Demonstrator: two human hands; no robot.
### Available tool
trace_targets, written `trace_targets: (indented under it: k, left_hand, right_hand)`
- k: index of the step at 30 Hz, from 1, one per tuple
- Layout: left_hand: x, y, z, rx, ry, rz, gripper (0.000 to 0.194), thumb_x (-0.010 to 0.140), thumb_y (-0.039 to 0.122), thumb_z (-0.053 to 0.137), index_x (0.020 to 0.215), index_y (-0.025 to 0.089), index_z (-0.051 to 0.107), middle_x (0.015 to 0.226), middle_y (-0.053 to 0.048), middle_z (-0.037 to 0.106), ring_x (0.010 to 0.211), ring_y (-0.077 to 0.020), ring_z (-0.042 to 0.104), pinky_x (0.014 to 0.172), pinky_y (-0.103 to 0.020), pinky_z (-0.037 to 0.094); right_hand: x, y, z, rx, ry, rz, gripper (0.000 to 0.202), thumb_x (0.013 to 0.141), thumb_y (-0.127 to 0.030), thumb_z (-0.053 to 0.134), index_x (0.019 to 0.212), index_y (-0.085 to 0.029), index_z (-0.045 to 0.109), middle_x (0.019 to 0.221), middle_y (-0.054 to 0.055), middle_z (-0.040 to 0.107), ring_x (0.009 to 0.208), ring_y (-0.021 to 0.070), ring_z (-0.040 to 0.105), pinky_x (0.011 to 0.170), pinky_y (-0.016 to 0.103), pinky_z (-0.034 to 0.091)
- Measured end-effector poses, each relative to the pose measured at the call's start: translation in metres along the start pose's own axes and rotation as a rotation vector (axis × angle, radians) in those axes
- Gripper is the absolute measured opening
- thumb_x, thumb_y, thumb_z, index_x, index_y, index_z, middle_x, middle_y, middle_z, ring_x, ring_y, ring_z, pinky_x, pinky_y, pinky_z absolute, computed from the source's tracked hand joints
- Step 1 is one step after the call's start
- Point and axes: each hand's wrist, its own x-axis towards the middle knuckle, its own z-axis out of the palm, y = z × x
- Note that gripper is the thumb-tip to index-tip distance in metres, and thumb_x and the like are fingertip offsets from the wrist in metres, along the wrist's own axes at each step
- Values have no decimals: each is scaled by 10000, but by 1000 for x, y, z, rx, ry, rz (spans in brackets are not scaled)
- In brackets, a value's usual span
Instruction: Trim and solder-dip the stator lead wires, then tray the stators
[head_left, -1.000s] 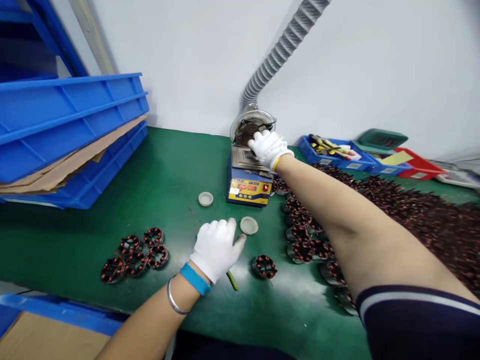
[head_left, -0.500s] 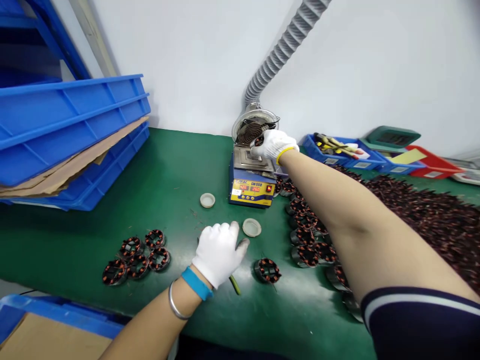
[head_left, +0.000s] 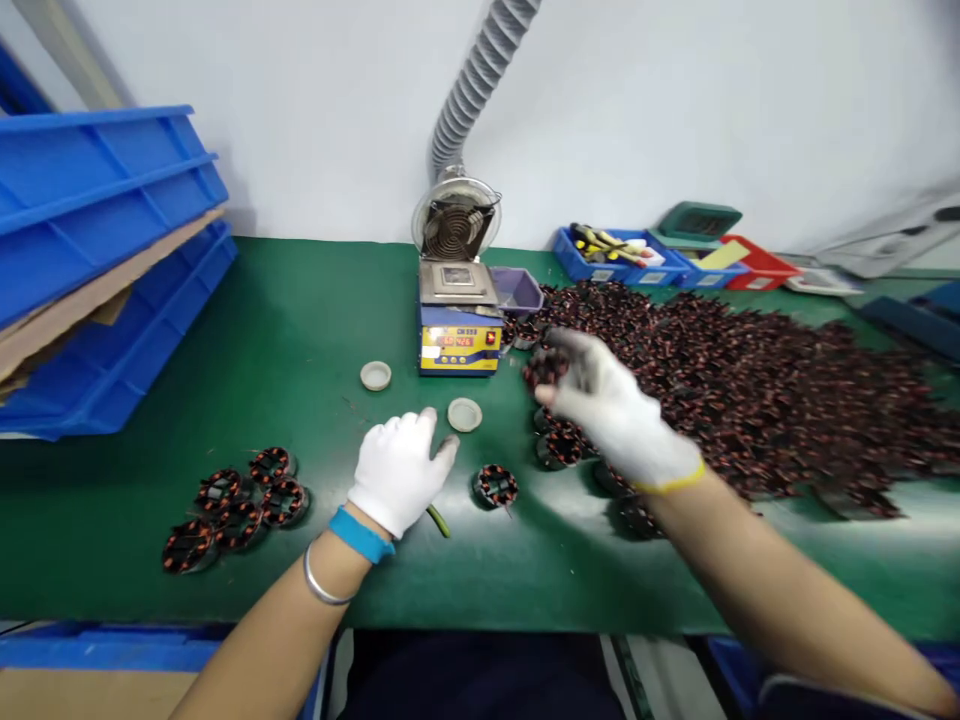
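My left hand (head_left: 401, 472), in a white glove, is palm down over the table with its fingers curled and its thumb out. A green-handled tool (head_left: 439, 521) sticks out from under its palm; the tool's other end is hidden. My right hand (head_left: 611, 405), gloved and blurred, has thumb and fingers around a copper-wound ring (head_left: 547, 368) above the right-hand rows. One more wound ring (head_left: 496, 486) sits between my hands. Several wound rings (head_left: 240, 524) stand grouped at the left. Behind my left hand is a solder pot (head_left: 459, 335) with a lit display.
Two small round dishes (head_left: 376, 376) (head_left: 464, 415) lie before the pot. A large mass of wound parts (head_left: 750, 390) covers the right side. Tool bins (head_left: 600, 262) line the wall; stacked blue crates (head_left: 97, 190) stand at the left. A grey hose (head_left: 480, 80) rises behind the pot.
My right hand has moved from over the solder pot forward and down to the rows of rings at the right. The view has shifted right. My left hand stays near the dishes.
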Motion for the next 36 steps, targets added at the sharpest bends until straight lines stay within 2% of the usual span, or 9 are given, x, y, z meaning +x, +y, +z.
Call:
trace_targets:
  k: [4,8,12,16,21,28,32,34,36]
  left_hand:
    - [-1,5,3,-4,13,37,376,973,400,557,1231,153,674,1028,-115,745,930,-294,708,777,-380,515]
    - [-2,9,7,-19,-9,71,357,962,380,569,1212,152,682,1038,-110,747,935,-293,710,787,-382,525]
    - [-1,7,6,-37,-7,59,349,950,363,584,1212,153,680,1013,-98,749,944,-280,712,805,-365,528]
    - [1,5,3,-52,18,30,356,950,366,582,1220,154,677,961,-85,749,920,-262,712,804,-345,526]
    - [0,3,3,-80,7,23,364,951,364,593,1228,145,678,994,-89,752,936,-265,716,833,-353,541]
    - [1,6,2,-439,22,-89,321,927,336,613,1195,176,689,1111,-89,749,997,-245,706,947,-371,544]
    - [-4,13,-7,-1103,-291,-193,477,897,387,620,1325,176,594,1175,-103,726,844,-202,716,732,-320,584]
    - [-9,17,-9,-1394,-597,-142,735,833,487,695,1457,184,453,1163,-120,713,703,-185,705,544,-276,541]
    - [-14,22,-7,-1588,-766,-111,862,771,632,720,1451,181,445,1006,-93,720,541,-155,648,410,-236,445]
  right_hand:
    - [-114,23,40,85,32,123,385,844,-322,672,1209,-235,586,1141,100,710,885,212,722,721,351,626]
    - [-159,28,65,-101,93,124,337,816,-331,681,1126,-233,595,1312,124,657,1225,290,648,1028,482,565]
    - [-159,24,44,-215,31,4,772,771,-415,718,1461,-231,425,1330,144,650,1197,321,663,1002,499,576]
    - [-135,32,11,-499,125,-153,572,874,-293,582,1433,-215,488,1279,162,670,1263,348,606,1047,534,518]
    - [-104,43,13,-859,-53,-251,482,841,-208,573,1315,-139,622,1175,155,716,1262,358,570,1116,571,408]
    - [-95,22,11,-728,35,-154,363,880,-267,553,1205,-190,696,1094,145,738,1088,325,661,1081,579,425]
    - [-92,-20,7,-393,100,-219,363,886,-311,591,1227,-211,665,1217,126,703,1206,307,633,1122,561,438]
    - [-90,-41,13,-208,-6,-273,363,911,-312,583,1262,-235,631,1283,96,682,1287,267,597,1118,484,481]
    - [-87,-56,21,-79,-95,-321,361,929,-312,576,1282,-244,607,1305,76,677,1284,234,608,1064,413,538]
